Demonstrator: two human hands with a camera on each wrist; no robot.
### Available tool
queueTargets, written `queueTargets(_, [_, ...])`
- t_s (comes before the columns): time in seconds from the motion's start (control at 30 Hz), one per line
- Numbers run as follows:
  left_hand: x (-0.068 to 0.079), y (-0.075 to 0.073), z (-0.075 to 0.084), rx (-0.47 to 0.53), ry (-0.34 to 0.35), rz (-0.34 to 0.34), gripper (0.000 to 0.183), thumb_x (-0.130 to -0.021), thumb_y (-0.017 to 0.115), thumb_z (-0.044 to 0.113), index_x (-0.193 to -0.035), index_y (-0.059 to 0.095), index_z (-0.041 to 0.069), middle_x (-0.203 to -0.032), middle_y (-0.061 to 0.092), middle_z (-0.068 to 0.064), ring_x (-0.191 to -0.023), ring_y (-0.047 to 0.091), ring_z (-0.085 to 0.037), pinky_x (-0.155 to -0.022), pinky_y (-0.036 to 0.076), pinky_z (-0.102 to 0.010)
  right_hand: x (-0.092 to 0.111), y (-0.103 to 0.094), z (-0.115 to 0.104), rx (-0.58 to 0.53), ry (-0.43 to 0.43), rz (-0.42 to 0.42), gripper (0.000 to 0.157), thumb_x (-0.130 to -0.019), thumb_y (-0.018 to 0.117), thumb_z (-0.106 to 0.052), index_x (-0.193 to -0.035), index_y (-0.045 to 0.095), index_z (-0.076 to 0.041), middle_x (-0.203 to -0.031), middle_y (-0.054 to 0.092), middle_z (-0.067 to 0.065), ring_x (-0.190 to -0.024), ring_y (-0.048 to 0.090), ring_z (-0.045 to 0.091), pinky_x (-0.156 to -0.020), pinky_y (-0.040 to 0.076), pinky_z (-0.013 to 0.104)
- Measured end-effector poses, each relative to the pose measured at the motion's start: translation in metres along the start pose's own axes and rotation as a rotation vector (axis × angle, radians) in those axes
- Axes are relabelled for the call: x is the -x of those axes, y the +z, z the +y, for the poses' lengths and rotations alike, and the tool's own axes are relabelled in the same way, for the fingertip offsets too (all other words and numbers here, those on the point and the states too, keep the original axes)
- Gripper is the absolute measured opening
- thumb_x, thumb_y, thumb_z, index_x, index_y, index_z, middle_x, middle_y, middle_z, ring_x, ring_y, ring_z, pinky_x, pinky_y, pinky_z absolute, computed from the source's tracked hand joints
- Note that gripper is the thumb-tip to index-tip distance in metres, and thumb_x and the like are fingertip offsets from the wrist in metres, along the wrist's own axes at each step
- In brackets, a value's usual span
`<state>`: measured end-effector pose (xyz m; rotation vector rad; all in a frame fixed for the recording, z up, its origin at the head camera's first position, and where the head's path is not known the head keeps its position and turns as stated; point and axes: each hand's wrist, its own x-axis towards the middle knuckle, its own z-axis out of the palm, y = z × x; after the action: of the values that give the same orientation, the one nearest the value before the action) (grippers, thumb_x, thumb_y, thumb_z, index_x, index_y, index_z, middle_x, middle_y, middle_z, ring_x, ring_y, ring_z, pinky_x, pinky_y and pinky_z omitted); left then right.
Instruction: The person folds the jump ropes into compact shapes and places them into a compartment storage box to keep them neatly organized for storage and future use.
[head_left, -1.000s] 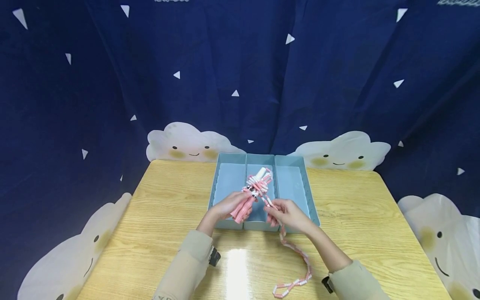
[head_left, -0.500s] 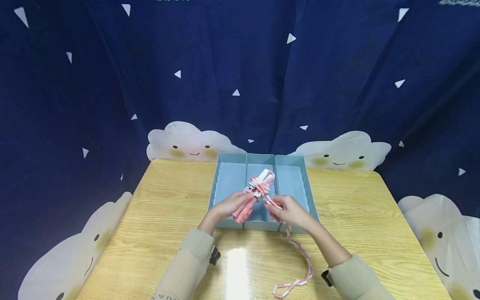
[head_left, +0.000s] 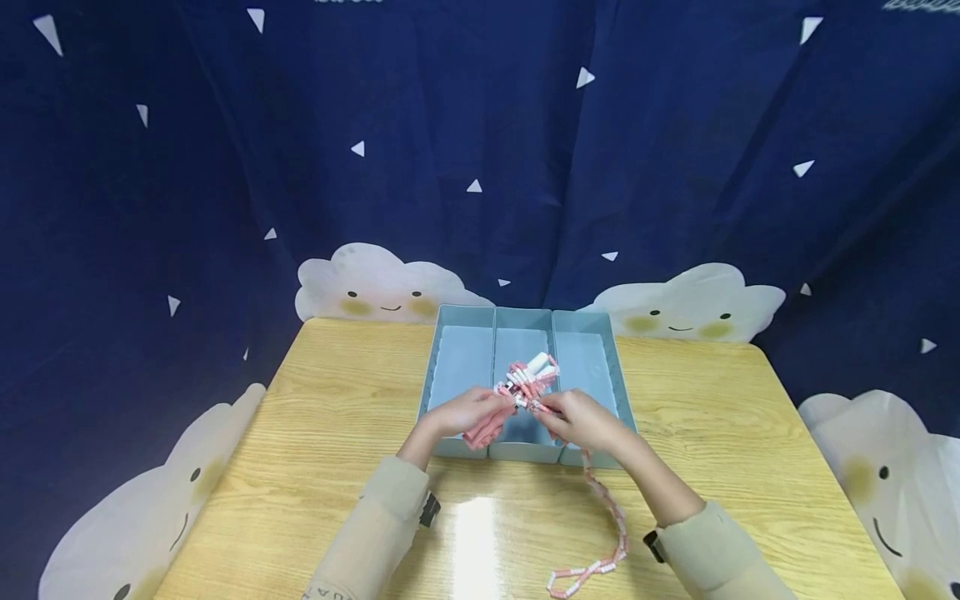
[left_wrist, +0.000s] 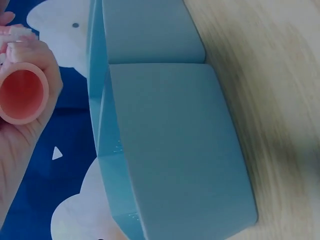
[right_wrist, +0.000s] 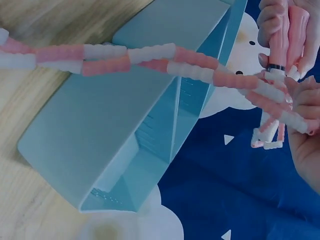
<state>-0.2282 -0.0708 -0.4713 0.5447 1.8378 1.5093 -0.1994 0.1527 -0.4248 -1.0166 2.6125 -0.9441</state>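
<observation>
A pink-and-white beaded jump rope (head_left: 528,382) has part of its length wound around its two handles. My left hand (head_left: 463,412) grips the pink handles (right_wrist: 296,30) over the blue box. In the left wrist view, the hollow end of one handle (left_wrist: 44,97) points at the camera. Close beside the wound part, my right hand (head_left: 585,419) pinches the doubled beaded strand (right_wrist: 150,55). From that hand the loose strand hangs down over the box's front, and its looped end (head_left: 573,577) lies on the table. Some of the right fingertips are hidden behind the rope.
The light-blue box (head_left: 522,452) has three long compartments and stands on the wooden table (head_left: 352,383) below both hands. Behind the table hangs a dark blue curtain (head_left: 420,108) with clouds and triangles.
The wound bundle has tilted rightward and dropped slightly. My right hand has come up against it with the strand, and the hanging strand has shifted a little right. The looped end stays put.
</observation>
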Motion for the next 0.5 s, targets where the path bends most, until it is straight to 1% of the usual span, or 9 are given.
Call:
queueTargets(0.17, [0.0010, -0.0007, 0.0025, -0.061, -0.028, -0.030, 0.045, -0.096, 0.038, 0.040, -0.075, 0.052, 0.003, -0.051, 0.048, -0.007, -0.038, 0.040, -0.016, -0.036, 0.031, -0.025, -0.0008, -0.0021, -0.0016, 0.068, -0.003, -0.016, 0.028, -0.091, 0.054, -0.012, -0.064, 0.050, -0.012, -0.055, 0.053, -0.005, -0.045, 0.041, 0.000, -0.044, 0.039, 0.019])
queueTargets(0.33, [0.0029, -0.0006, 0.0049, -0.123, -0.039, -0.065, 0.052, -0.097, 0.036, 0.039, -0.064, 0.048, 0.001, -0.047, 0.045, -0.007, -0.037, 0.040, -0.016, -0.035, 0.034, -0.025, -0.0026, -0.0061, -0.0060, 0.065, -0.001, -0.019, 0.029, -0.090, 0.057, -0.012, -0.062, 0.050, -0.012, -0.055, 0.051, -0.008, -0.045, 0.044, 0.000, -0.045, 0.041, 0.019])
queueTargets(0.43, [0.0036, 0.0004, 0.0050, -0.145, -0.055, -0.079, 0.053, -0.097, 0.036, 0.039, -0.065, 0.049, -0.001, -0.047, 0.046, -0.007, -0.036, 0.041, -0.016, -0.035, 0.035, -0.025, -0.0037, -0.0084, -0.0081, 0.039, -0.009, -0.005, 0.024, -0.087, 0.060, -0.010, -0.064, 0.055, -0.011, -0.055, 0.052, -0.008, -0.043, 0.046, 0.001, -0.044, 0.042, 0.019])
queueTargets(0.5, [0.0037, 0.0017, 0.0041, -0.148, -0.076, -0.090, 0.052, -0.097, 0.036, 0.040, -0.070, 0.051, -0.002, -0.049, 0.048, -0.007, -0.037, 0.042, -0.015, -0.036, 0.037, -0.025, -0.0046, -0.0096, -0.0090, 0.031, -0.016, 0.009, 0.019, -0.086, 0.062, -0.009, -0.067, 0.059, -0.010, -0.056, 0.052, -0.007, -0.043, 0.046, 0.001, -0.044, 0.042, 0.019])
